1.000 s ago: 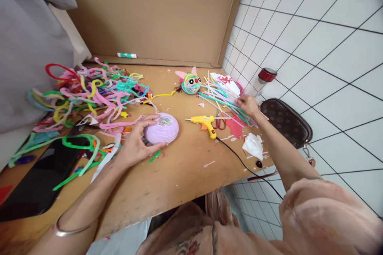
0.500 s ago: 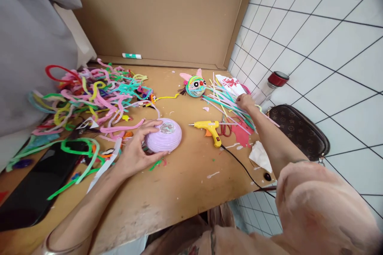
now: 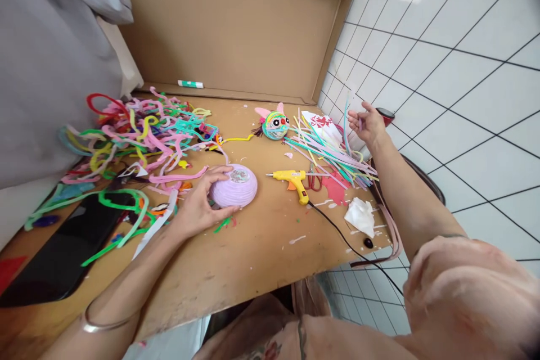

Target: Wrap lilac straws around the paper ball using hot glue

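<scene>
My left hand is curled round the side of a lavender ball wound with fuzzy pipe cleaner; a bare, glittery patch shows on its top. The ball rests on the table. My right hand is raised above the right end of a bundle of straight pipe cleaners, fingers curled and partly apart. A small purple bit shows between its fingers, seemingly a pipe cleaner, mostly hidden. One light blue pipe cleaner stands up beside the fingertips. Between the hands lies a yellow glue gun, its nozzle toward the ball.
A decorated ball with pink ears and eyes sits at the back. Tangled pipe cleaners and a black phone cover the left. Crumpled white tissue, red scissors and a trailing cord lie right, near the tiled wall.
My right hand has risen from the bundle and turned, its fingers loosening from a closed grip. The light blue pipe cleaner now stands up. My left hand keeps its hold on the ball.
</scene>
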A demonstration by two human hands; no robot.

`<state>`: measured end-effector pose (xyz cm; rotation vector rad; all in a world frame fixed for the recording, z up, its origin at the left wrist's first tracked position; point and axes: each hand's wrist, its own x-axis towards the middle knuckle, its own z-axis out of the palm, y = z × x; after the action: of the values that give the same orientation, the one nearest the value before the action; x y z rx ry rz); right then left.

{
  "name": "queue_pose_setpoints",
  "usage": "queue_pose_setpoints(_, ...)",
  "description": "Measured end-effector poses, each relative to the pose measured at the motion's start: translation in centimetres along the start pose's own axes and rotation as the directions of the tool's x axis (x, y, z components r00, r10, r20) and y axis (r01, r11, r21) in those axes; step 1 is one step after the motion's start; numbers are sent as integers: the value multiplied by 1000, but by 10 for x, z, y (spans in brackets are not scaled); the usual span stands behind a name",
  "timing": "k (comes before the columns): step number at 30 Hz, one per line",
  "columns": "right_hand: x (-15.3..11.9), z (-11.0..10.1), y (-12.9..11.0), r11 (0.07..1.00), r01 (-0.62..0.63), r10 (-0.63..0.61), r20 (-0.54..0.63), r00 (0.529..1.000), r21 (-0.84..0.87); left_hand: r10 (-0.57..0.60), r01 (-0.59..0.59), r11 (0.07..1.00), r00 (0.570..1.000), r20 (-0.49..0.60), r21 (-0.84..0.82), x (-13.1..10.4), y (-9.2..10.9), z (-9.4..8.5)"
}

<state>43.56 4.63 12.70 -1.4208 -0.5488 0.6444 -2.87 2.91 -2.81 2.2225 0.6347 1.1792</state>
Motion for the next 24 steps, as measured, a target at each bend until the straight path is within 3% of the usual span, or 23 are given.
queue_pose_setpoints(4,-22,26,-10,989,43,-70,193,979,144,-15,15,1000,1000,-11,3,1,-1,1)
queue_pose_setpoints(8,-66,79,0,932,300,-358,396,845,201,16,-16,1000,1000,-7,-17,3,-1,1)
queue_pose_setpoints(12,-150,123,24,776,554,-631,382,676,301,70,-71,997,997,-11,-41,6,-1,2)
queue_pose_setpoints(15,-202,129,32,680,661,-732,330,596,316,53,-54,997,999,-5,-60,6,-1,2)
queue_pose_setpoints(17,-215,123,28,609,714,-793,274,543,345,52,-52,996,999,-3,-66,6,-1,2)
queue_pose_setpoints(20,-211,109,18,590,712,-805,216,552,380,48,-48,996,999,0,-78,6,0,1)
queue_pose_setpoints(24,-193,97,22,719,491,-666,286,689,493,12,-11,995,1000,13,-104,5,-2,1)
